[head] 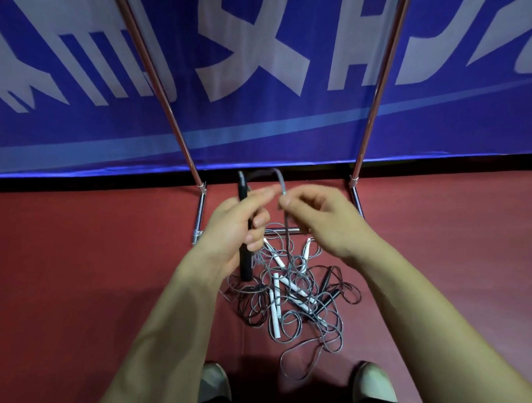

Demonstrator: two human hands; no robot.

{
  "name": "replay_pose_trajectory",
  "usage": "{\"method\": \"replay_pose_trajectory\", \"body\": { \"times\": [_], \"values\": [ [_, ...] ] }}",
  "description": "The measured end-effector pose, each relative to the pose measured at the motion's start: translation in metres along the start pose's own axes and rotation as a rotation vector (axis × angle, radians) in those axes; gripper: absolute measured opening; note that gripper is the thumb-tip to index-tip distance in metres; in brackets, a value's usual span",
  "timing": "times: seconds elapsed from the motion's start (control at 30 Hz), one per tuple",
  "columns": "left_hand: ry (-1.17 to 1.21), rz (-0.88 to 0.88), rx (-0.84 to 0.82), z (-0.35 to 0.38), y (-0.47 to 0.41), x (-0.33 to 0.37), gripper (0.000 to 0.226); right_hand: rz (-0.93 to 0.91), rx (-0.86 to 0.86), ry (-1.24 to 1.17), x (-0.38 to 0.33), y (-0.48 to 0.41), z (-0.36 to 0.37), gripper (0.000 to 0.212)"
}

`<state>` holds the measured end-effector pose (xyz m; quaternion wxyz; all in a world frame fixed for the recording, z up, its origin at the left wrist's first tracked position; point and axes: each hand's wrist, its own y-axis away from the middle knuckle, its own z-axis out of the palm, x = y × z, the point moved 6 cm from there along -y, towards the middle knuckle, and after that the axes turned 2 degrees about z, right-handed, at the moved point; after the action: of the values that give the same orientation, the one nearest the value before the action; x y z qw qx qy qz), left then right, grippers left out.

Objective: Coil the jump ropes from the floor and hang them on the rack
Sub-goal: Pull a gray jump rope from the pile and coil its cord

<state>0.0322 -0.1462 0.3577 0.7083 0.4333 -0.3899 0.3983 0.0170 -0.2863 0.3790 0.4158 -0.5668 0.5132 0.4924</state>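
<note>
A black handle (246, 268) is gripped upright in the left hand (234, 229). A grey rope (286, 226) is pinched by the right hand (319, 217), at 3 o'clock from the left. More jump ropes (292, 294) are piled on the red floor (79, 253), at 6 o'clock from the hands, between the legs of the rack (373, 107).

Banner (287, 146): blue, with large white lettering and a pale stripe; hung across the back. Shoes (215, 381): two, pale; stood apart at the bottom edge.
</note>
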Motion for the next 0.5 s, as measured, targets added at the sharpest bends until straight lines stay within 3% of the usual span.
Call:
{"method": "replay_pose_trajectory", "body": {
  "times": [0.13, 0.23, 0.33, 0.4, 0.5],
  "values": [
    [-0.251, -0.062, -0.216, 0.012, 0.009, -0.008, 0.007, -0.057, 0.098, -0.155, -0.016, -0.001, -0.008, 0.018],
    [-0.349, 0.013, -0.172, 0.016, 0.008, -0.006, 0.026, -0.012, 0.086, -0.206, -0.012, 0.000, -0.008, 0.015],
    [-0.160, 0.078, -0.035, 0.012, 0.004, 0.002, 0.013, 0.143, 0.005, -0.293, 0.003, -0.002, -0.003, 0.022],
    [-0.015, 0.109, 0.016, 0.010, 0.003, 0.007, 0.013, 0.273, -0.159, -0.308, 0.015, 0.002, 0.007, 0.037],
    [0.167, 0.157, 0.080, 0.003, 0.002, 0.016, 0.016, 0.323, -0.375, 0.009, 0.029, 0.014, 0.019, 0.016]
  ]
}}
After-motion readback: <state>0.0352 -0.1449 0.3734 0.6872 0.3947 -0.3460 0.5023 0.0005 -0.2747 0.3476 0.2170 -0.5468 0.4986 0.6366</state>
